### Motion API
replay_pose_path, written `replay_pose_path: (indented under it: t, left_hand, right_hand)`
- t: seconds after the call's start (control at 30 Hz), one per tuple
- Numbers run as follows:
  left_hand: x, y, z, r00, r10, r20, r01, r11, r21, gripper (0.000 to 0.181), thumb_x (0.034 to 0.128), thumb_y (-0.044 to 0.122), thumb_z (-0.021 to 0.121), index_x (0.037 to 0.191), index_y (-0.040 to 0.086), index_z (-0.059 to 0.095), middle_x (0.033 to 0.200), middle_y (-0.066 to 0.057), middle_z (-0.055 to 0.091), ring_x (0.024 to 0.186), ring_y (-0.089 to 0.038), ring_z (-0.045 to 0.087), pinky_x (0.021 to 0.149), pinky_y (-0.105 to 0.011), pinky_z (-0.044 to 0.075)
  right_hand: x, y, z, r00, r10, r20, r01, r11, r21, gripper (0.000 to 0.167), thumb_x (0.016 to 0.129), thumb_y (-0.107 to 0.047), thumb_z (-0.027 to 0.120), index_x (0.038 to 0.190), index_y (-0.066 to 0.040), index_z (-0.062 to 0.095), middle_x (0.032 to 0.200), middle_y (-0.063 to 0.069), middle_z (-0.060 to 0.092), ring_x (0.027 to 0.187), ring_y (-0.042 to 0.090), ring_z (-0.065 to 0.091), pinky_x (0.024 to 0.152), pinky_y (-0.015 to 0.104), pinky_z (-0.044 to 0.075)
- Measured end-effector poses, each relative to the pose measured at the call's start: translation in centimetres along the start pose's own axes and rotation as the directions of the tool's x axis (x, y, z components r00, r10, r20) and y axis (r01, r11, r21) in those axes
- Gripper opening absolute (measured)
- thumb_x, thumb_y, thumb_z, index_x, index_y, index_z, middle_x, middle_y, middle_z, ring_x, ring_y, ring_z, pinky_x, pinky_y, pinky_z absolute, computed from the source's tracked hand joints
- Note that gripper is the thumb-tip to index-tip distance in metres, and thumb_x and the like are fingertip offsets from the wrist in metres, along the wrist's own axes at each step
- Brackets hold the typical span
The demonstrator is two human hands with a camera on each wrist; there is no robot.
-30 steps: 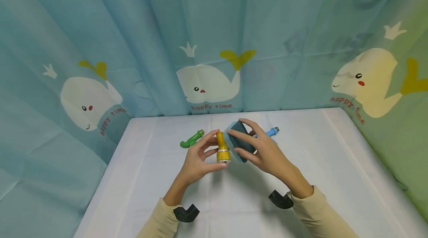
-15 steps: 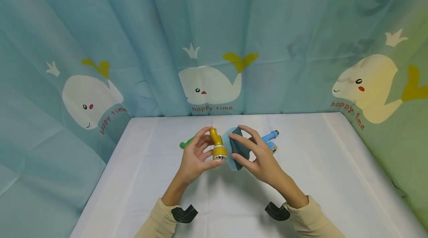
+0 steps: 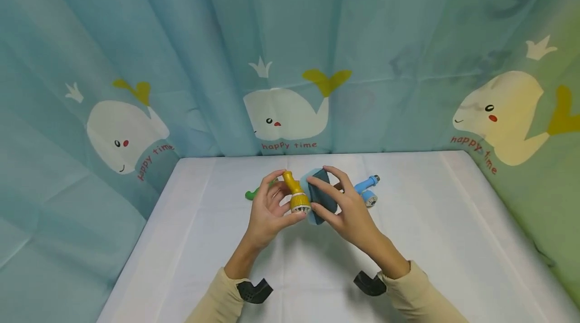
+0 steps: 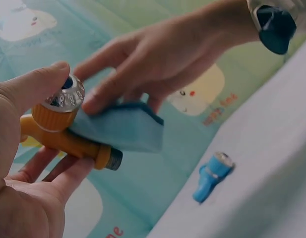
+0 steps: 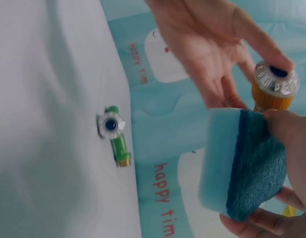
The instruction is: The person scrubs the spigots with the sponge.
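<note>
In the head view my left hand point(image 3: 268, 212) grips a yellow tap-like piece point(image 3: 296, 193) between thumb and fingers, its round clear-and-silver end tipped down toward me. My right hand point(image 3: 351, 209) pinches a two-layer sponge point(image 3: 322, 197), light blue on one side and dark blue on the other, against the right side of the yellow piece. In the left wrist view the thumb lies at the round end of the yellow piece point(image 4: 68, 139), and the light layer of the sponge point(image 4: 120, 129) meets its body. The right wrist view shows the sponge's dark layer point(image 5: 257, 163) under my right fingers.
A green piece point(image 3: 251, 194) lies on the white table point(image 3: 217, 262) behind my left hand. A blue piece point(image 3: 369, 197) lies beyond my right hand. A curtain with whale prints point(image 3: 385, 61) hangs along the table's back edge.
The yellow piece has moved slightly left and tilted, its lower end swinging to the right. My right hand has shifted left with the sponge, exposing more of the blue piece.
</note>
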State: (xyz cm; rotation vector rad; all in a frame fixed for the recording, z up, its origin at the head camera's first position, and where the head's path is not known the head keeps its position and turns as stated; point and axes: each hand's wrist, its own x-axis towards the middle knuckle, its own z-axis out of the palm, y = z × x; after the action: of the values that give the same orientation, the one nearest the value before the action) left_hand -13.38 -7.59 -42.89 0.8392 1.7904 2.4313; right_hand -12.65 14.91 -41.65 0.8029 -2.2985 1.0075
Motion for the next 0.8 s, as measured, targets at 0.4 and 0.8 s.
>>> replay_pose_path:
  t: [0.4,0.8]
  left_hand:
    - [0.0,0.2,0.0,1.0,-0.007,-0.001,0.007,1.0,0.007,0.098,0.0776,0.005,0.09,0.154,-0.001,0.029,0.137,-0.026,0.048,0.125,-0.033,0.054,0.102,-0.041,0.055]
    - [0.0,0.2,-0.6,0.999,-0.046,0.0,0.046,0.997,0.062,0.092,0.0783,-0.01,0.083,0.146,0.001,0.022,0.144,-0.027,0.039,0.126,-0.036,0.056,0.107,-0.039,0.051]
  right_hand:
    - [0.0,0.4,-0.7,0.998,0.014,0.06,-0.012,0.999,-0.039,0.058,0.088,-0.022,0.084,0.142,-0.022,0.063,0.15,0.022,0.044,0.089,0.024,0.064,0.057,0.028,0.057]
    - [-0.9,1.7,-2.6,0.991,0.117,0.071,-0.108,0.987,-0.12,0.056,0.088,-0.024,0.084,0.14,-0.022,0.064,0.151,0.021,0.043,0.094,0.031,0.065,0.07,0.046,0.062]
